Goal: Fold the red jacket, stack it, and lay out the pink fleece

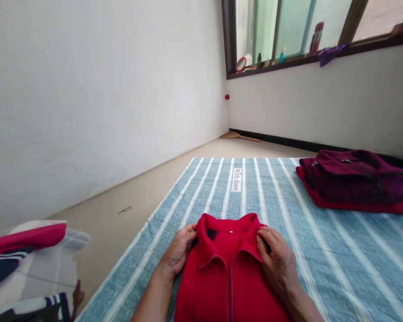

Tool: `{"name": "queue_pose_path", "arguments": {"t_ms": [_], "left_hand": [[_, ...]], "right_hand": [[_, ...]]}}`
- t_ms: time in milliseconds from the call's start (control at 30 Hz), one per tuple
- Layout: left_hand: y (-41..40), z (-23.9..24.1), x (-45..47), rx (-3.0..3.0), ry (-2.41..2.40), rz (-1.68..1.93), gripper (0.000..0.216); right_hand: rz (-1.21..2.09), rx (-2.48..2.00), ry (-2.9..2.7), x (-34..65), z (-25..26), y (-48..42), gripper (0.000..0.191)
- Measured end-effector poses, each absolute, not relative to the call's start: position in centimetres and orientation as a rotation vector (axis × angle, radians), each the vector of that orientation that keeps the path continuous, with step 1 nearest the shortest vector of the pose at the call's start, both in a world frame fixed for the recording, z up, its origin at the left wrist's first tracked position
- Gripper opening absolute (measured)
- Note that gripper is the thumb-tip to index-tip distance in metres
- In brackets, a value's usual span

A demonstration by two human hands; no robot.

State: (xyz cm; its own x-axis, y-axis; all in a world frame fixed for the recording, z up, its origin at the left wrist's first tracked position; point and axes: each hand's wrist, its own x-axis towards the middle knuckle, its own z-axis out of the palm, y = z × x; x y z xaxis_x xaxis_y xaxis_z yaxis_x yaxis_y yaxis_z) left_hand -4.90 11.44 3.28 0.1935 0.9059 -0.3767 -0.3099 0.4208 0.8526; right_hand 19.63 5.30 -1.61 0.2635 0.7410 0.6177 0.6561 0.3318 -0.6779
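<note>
A red zip-up jacket (208, 286) lies front side up on the striped blue cloth (201, 192), its collar pointing away from me and its zip partly undone at the neck. My left hand (177, 250) grips the jacket's left shoulder beside the collar, thumb and fingers closed on the fabric. On the other side, my right hand (277, 257) is closed on the right shoulder edge, with the fingers curled over it. The lower part of the jacket runs out of view at the bottom.
Folded purple and red garments (356, 179) are stacked at the right on the cloth. More clothes (27, 241) lie in a pale holder at the lower left. A broom (238, 135) rests on the floor by the far corner. Small items, including a round mirror (241, 64), line the windowsill.
</note>
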Motion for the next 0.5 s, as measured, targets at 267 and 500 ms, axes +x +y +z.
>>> {"name": "queue_pose_path", "arguments": {"t_ms": [267, 500], "left_hand": [[11.0, 4.2, -5.1, 0.765, 1.004, 0.928, 0.020], [10.7, 5.0, -5.9, 0.832, 0.973, 0.798, 0.027]], "right_hand": [[0.151, -1.363, -1.441, 19.7, -1.9, 5.3, 0.019], [0.194, -1.322, -1.399, 19.9, -1.7, 5.3, 0.022]]}}
